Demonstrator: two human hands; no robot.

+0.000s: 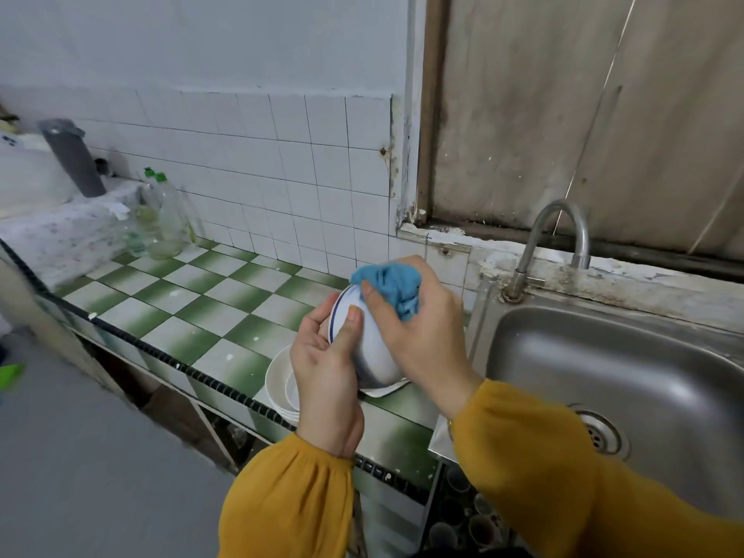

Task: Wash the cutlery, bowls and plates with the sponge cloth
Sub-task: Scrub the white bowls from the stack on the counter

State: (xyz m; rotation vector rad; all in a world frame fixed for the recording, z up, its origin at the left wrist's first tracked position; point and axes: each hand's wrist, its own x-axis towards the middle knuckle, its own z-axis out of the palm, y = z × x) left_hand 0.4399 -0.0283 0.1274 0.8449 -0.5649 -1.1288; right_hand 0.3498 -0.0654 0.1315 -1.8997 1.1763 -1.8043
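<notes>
Head camera, where is the bowl [372, 352]?

Up off the tiled counter [193, 308], tipped on its side, just left of the sink [563, 348], above a stack of white plates [275, 380] at the counter's edge.

And the hands?

Left hand [326, 372] grips the bowl, thumb across its outer wall. Right hand [422, 336] clutches the bunched blue sponge cloth [392, 283] against the blue-lined rim. Both hands meet on the bowl.

Anything else?

A curved tap [559, 231] behind the sink, and bottles [169, 219] far along the counter.
</notes>
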